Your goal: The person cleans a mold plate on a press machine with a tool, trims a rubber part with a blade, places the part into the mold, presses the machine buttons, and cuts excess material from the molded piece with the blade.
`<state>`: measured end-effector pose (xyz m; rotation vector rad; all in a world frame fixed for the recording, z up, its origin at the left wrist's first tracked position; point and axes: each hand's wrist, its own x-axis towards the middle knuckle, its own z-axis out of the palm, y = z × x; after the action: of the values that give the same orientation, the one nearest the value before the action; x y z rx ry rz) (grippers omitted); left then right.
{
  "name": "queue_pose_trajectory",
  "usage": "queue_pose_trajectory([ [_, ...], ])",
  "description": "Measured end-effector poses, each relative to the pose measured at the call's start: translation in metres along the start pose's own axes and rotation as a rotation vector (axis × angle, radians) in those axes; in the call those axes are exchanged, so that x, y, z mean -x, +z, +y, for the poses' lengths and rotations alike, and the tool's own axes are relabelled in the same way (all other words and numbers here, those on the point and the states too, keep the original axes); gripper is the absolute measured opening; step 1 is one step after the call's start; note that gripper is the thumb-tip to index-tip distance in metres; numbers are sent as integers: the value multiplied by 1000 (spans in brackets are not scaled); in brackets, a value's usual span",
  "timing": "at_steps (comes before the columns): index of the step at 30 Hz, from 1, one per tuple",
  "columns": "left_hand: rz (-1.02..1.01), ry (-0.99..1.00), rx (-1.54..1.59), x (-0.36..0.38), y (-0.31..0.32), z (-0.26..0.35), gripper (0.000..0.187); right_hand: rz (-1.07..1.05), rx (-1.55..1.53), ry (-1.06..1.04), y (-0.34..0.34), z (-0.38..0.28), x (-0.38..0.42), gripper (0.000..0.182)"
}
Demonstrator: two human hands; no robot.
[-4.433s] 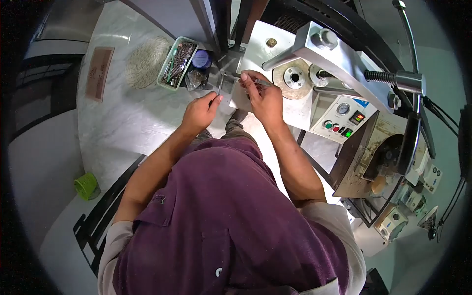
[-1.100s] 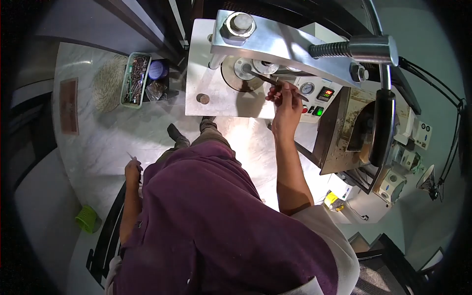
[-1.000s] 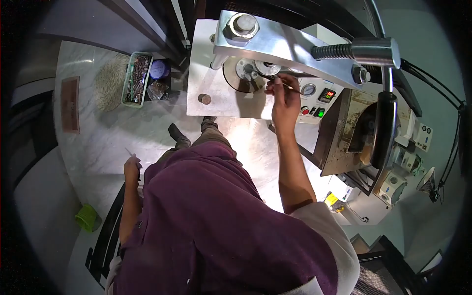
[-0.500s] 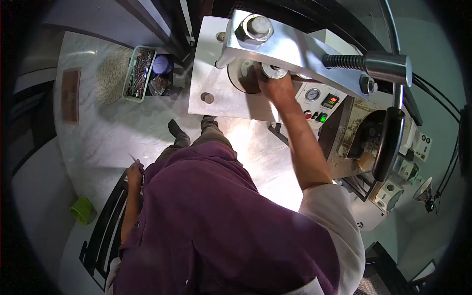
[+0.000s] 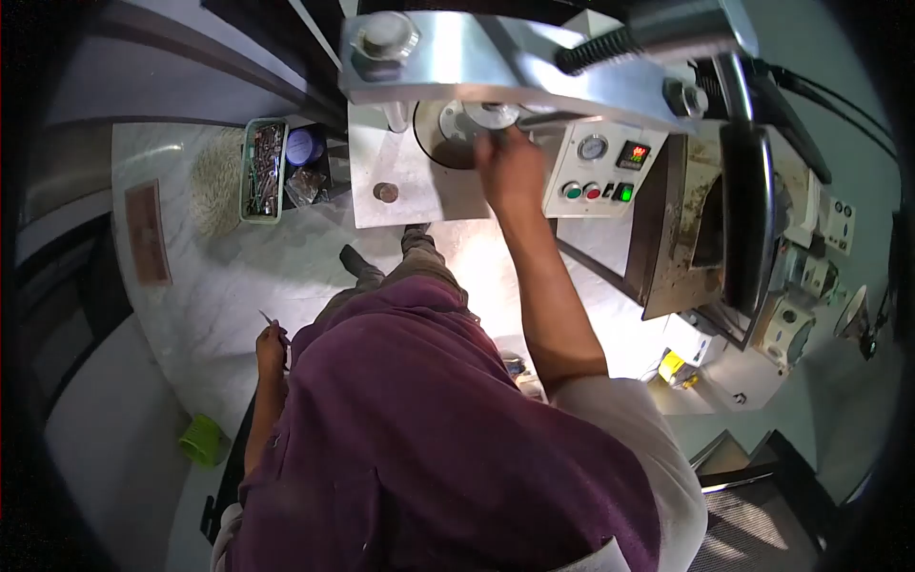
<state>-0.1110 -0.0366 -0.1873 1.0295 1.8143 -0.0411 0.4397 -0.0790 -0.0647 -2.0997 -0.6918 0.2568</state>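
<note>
Low at the left, my left hand [image 5: 272, 349] is closed on a thin pointed tool [image 5: 267, 317] that sticks out past the fingers. My right hand [image 5: 513, 170] is at the machine, beside a round metal part [image 5: 492, 115] under the thick metal crossbar [image 5: 457, 59]. Its fingers are bent and partly shaded, and what they hold, if anything, cannot be made out. Below the crossbar, the round dark-rimmed opening [image 5: 434, 143] lies in the white machine plate [image 5: 381, 212].
A control panel [image 5: 593, 172] with gauge and buttons stands right of my right hand. A black-handled lever [image 5: 748, 219] hangs further right. A tray of small metal pieces [image 5: 250, 205] and a purple-lidded tub [image 5: 304, 147] are at the left, a green basket [image 5: 202, 439] lower down.
The view has shifted, so the crossbar and machine appear further left and higher. My right hand has come toward me from the metal part. My left hand still holds the thin tool.
</note>
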Motion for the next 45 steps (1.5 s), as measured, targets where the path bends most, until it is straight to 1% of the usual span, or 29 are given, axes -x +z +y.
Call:
queue_pose_trajectory([
  [2,-6,69,-4,-6,-6,16,40,-179,366,-19,10,-8,-10,28],
  [3,-10,132,17,-9,-9,23,40,-167,361,-10,3,-7,-4,28],
  [5,12,138,21,-17,-10,35,40,77,-679,257,-16,-6,10,26],
  [6,28,148,60,-8,-9,50,39,178,-906,354,-32,-20,17,26],
  [8,36,115,62,-1,-9,68,39,178,-644,293,-40,-24,31,28],
  [10,6,143,-2,-17,-9,71,39,152,-324,270,-23,-30,33,27],
  [11,-1,157,-46,-27,-11,70,38,128,-3,129,-15,-36,29,24],
  [13,-67,194,-85,-45,-28,78,38,246,284,-88,20,-26,12,25],
  [14,-83,206,-124,-44,-37,90,38,258,286,-73,23,-25,21,25],
  [15,-100,223,-158,-46,-44,104,38,328,-269,105,19,-38,25,25],
  [16,-109,315,-155,-58,-53,108,37,380,-828,262,14,-49,25,26],
  [19,-138,215,-128,-86,-83,112,39,523,-856,250,-3,-63,52,33],
  [21,-157,255,-209,-96,-99,117,40,536,-597,161,-1,-60,59,35],
  [23,-146,355,-293,-108,-107,120,39,522,-544,193,8,-53,59,37],
  [25,-165,311,-237,-124,-116,118,40,479,90,230,20,-51,56,37],
  [26,-163,325,-244,-136,-121,116,40,429,152,136,25,-50,52,35],
  [27,-162,337,-252,-147,-126,113,40,427,161,136,28,-47,47,35],
  [29,-180,315,-218,-161,-132,108,39,301,58,127,31,-41,35,25],
  [30,-178,297,-229,-164,-134,107,38,222,21,227,27,-41,29,24],
  [31,-174,278,-240,-165,-136,106,37,217,32,230,22,-41,26,24],
  [33,-212,259,-234,-169,-138,101,36,65,218,40,13,-38,20,24],
  [35,-205,214,-197,-173,-139,90,36,27,237,-8,13,-29,11,22],
  [37,-213,198,-207,-177,-140,81,36,-44,690,-169,11,-39,6,20],
  [38,-221,193,-226,-179,-141,76,37,40,638,-357,10,-26,10,18],
  [39,-231,186,-225,-176,-141,76,37,34,649,-354,7,-25,18,18],
  [41,-176,127,-210,-166,-140,76,37,290,613,-510,2,-34,43,15],
  [43,-186,141,-163,-168,-142,60,38,564,210,-208,8,-41,61,11],
  [44,-201,136,-197,-163,-142,58,38,546,87,-172,11,-40,65,9],
  [45,-217,134,-236,-159,-144,56,39,551,85,-169,16,-40,65,9],
])
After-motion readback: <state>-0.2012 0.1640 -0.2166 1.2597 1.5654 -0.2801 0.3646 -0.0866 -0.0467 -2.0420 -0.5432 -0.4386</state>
